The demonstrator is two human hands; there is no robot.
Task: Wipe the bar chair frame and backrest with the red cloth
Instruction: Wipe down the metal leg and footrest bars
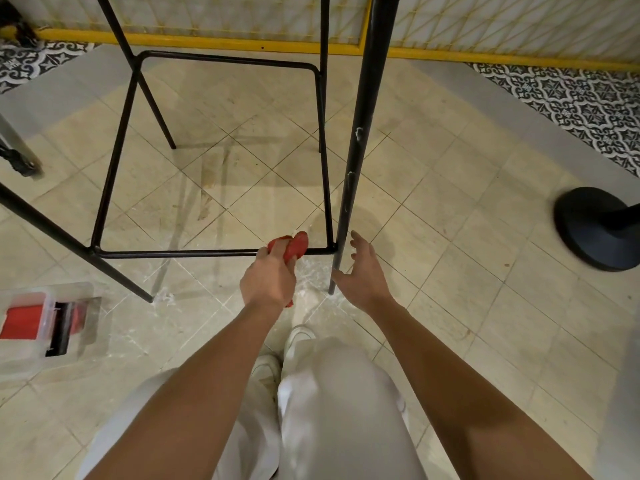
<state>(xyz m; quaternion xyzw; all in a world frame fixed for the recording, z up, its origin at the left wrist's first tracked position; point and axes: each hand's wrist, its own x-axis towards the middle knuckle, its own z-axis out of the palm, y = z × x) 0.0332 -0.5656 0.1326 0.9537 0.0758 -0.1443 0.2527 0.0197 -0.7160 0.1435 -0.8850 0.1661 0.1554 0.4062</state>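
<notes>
The bar chair's black metal frame (180, 252) fills the upper half of the head view, with a square footrest ring and slanted legs. The seat and backrest are out of view. My left hand (268, 280) is shut on the red cloth (293, 247), pressed onto the near footrest bar close to its right corner. My right hand (363, 271) is open, fingers spread, beside the lower end of the near right leg (349, 188), its thumb close to the leg; whether it touches is unclear.
A clear plastic box (45, 327) with red and black contents lies on the tiled floor at the left. A black round stanchion base (595, 228) stands at the right. A yellow-framed panel (485, 53) runs along the back. My legs and white shoes (298, 337) are below.
</notes>
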